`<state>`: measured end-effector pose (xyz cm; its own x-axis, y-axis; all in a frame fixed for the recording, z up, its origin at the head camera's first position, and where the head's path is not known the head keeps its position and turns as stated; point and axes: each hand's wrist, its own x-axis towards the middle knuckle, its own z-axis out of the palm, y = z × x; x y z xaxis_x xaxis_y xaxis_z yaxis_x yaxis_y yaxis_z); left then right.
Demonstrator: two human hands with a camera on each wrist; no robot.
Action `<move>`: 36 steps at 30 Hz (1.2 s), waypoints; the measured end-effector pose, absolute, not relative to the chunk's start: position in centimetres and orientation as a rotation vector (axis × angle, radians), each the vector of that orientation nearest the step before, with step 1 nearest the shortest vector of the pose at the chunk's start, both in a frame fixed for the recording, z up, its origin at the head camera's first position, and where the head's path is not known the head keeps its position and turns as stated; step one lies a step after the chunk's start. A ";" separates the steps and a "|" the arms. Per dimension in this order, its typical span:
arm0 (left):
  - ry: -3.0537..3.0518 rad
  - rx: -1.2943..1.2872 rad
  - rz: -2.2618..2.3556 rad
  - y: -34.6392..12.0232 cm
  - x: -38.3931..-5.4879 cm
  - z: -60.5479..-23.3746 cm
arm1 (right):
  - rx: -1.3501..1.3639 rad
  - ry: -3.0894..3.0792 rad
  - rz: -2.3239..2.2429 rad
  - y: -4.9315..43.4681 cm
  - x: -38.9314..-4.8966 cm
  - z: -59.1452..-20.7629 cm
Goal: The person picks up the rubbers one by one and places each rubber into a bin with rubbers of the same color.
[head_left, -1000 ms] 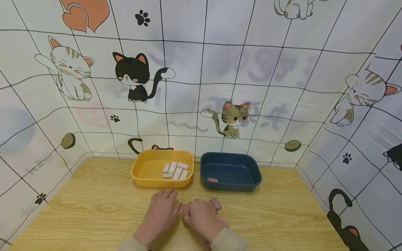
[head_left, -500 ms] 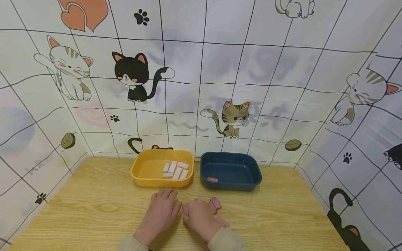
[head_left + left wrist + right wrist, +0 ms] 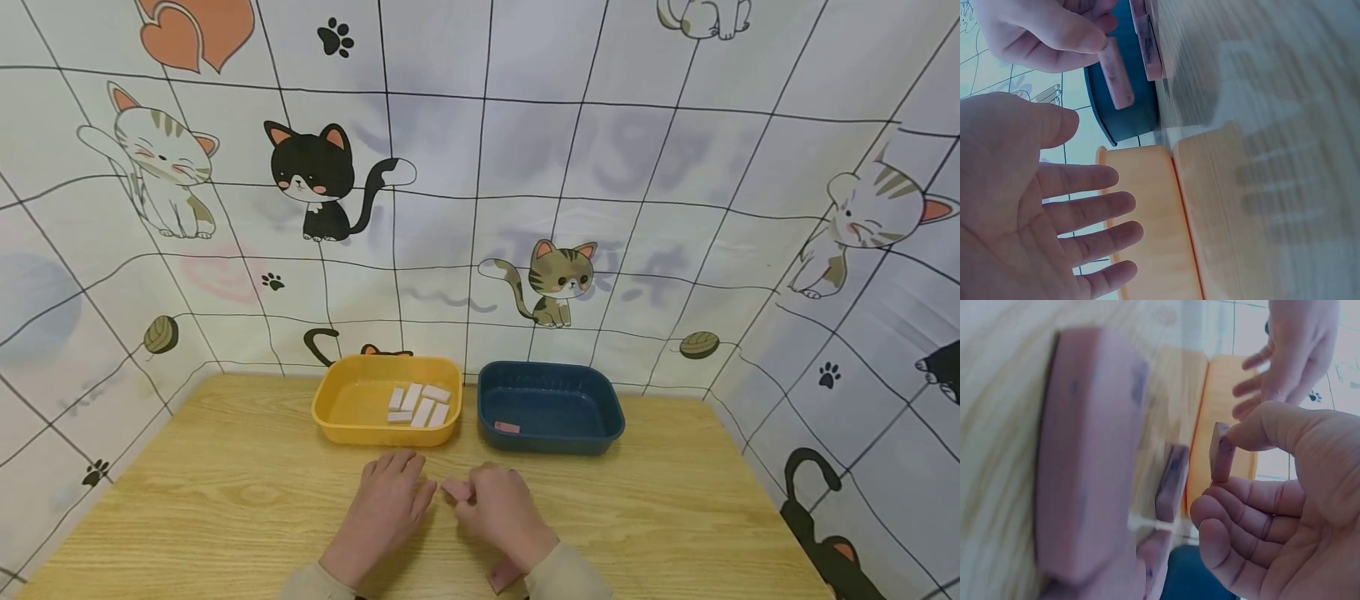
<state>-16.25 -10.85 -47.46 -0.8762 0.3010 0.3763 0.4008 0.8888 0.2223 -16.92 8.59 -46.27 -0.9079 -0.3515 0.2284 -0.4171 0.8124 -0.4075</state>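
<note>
My right hand [image 3: 504,510] pinches a small pink block [image 3: 1221,453] between thumb and fingers, lifted off the table. In the left wrist view the held pink block [image 3: 1116,74] shows dark marks on its side. Beside it my left hand [image 3: 384,504] has its fingers straight and apart, holding nothing. Another pink block [image 3: 505,577] lies under my right wrist. The right wrist view shows a large, near pink block [image 3: 1088,450] and a smaller pink block [image 3: 1172,481] on the table.
A yellow tray [image 3: 352,435] with several white blocks [image 3: 422,412] stands at the back of the wooden table [image 3: 225,500]. To its right is a dark blue tray [image 3: 555,446] with one pink block [image 3: 507,427] inside. A cat-patterned cloth rises behind.
My right hand has shifted right and slightly up, bringing a pink block with it. Pink blocks visible earlier beside this hand are now hidden behind it. My left hand stays almost still.
</note>
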 end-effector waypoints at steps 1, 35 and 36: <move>-2.720 -0.526 -0.418 -10.8 -16.2 -47.4 | 0.614 -2.841 0.697 8.9 -16.9 -46.2; -2.611 -0.712 -0.455 -8.2 -15.5 -47.0 | 0.500 -2.679 0.723 14.8 -18.2 -44.1; -2.614 -0.720 -0.453 -8.1 -15.4 -47.0 | 0.499 -2.668 0.721 14.9 -18.3 -44.1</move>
<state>-15.45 -8.10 -46.96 -0.7919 0.4158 0.4472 0.5421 0.8158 0.2014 -18.35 14.93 -44.10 -0.8837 -0.2442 0.3992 -0.4120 0.8105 -0.4164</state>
